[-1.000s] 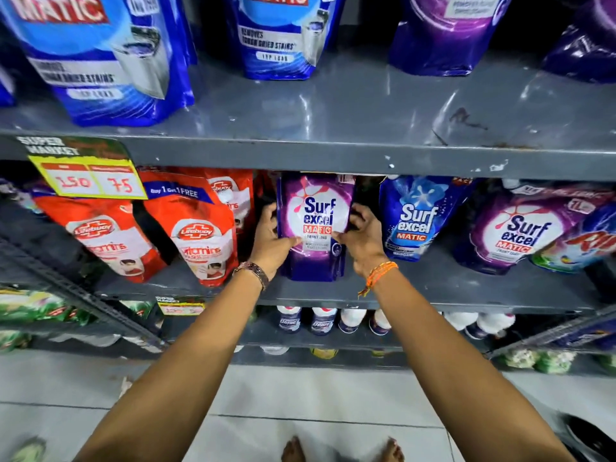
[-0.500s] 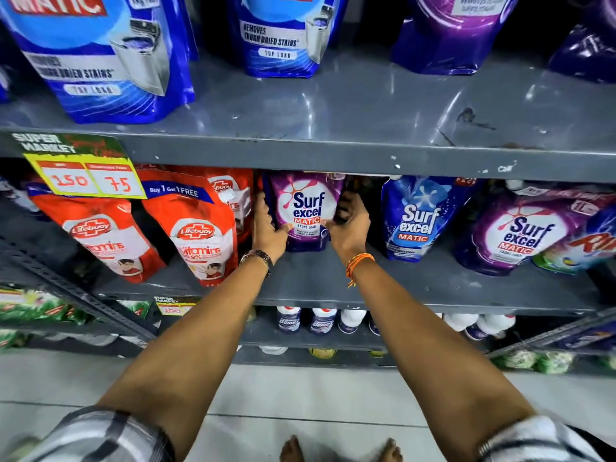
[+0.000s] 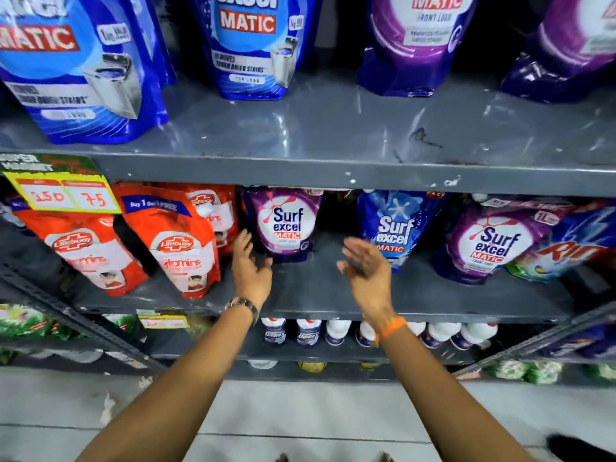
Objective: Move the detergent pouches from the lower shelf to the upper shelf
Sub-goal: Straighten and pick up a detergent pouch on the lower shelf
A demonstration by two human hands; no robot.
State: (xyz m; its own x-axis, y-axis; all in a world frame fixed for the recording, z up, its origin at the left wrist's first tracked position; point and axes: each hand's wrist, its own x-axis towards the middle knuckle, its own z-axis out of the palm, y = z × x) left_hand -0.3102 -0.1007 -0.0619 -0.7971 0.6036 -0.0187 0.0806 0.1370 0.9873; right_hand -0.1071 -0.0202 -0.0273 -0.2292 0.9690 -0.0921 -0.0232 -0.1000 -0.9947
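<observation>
Grey upper shelf (image 3: pixel 333 135) waits; the purple pouch (image 3: pixel 283 225) stands on the lower shelf (image 3: pixel 316 288), between spread, empty left hand (image 3: pixel 250 265) and right hand (image 3: pixel 363 265). A loose grab could topple that slick pouch.

Scuffed grey metal shelving (image 3: pixel 333 176) over pale tiled floor (image 3: pixel 300 411) — dim, glossy shop light

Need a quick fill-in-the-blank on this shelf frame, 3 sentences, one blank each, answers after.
1. Both hands, left hand and right hand, are open and hold ____.
2. The purple pouch between them stands on the ____ shelf.
3. The yellow price tag reads 150 and ____.

Answers: nothing; lower; 75
</observation>
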